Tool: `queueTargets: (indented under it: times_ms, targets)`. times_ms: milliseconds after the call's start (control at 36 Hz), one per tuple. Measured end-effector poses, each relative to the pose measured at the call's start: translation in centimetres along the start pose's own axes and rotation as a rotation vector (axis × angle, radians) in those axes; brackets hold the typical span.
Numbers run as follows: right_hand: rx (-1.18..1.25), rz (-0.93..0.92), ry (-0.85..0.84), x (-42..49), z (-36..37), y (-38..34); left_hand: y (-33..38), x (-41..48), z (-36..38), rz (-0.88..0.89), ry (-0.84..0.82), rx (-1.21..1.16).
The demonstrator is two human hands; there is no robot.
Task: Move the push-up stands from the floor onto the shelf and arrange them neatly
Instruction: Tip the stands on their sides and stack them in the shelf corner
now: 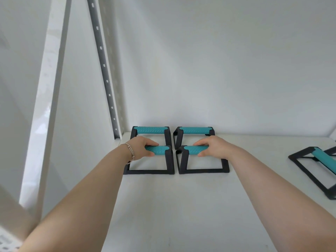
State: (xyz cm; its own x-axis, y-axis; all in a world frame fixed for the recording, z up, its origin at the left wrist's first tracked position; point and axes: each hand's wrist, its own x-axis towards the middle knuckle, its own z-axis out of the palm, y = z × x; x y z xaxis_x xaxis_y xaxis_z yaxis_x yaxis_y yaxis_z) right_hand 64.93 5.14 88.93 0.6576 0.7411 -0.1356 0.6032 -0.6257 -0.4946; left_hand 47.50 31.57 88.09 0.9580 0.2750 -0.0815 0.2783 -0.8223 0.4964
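Note:
Several black push-up stands with teal grips sit on the white shelf [181, 206]. Two stand against the back wall: the back left stand [151, 130] and the back right stand [194, 130]. In front of them rest the front left stand [161, 150] and the front right stand [195, 150], side by side with a narrow gap between them. My left hand [141, 147] is closed around the teal grip of the front left stand. My right hand [214, 147] is closed around the grip of the front right one. Both stands' bases lie flat on the shelf.
Another push-up stand [320, 168] lies at an angle at the shelf's right edge, partly cut off by the frame. A perforated grey upright [103, 66] rises at the shelf's back left corner. A white post [49, 88] stands further left.

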Motion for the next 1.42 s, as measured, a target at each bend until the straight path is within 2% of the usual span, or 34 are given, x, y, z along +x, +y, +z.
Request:
queueTargets:
  times_ms: [222,1417]
  targets:
    - [-0.037,-0.052,0.046,0.2,0.9,-0.9,1.2,0.6,0.6,-0.002,0.085,0.021]
    - [-0.033,-0.121,0.095,0.5,1.6,-0.8,1.0,0.8,1.6,-0.001,0.122,0.035]
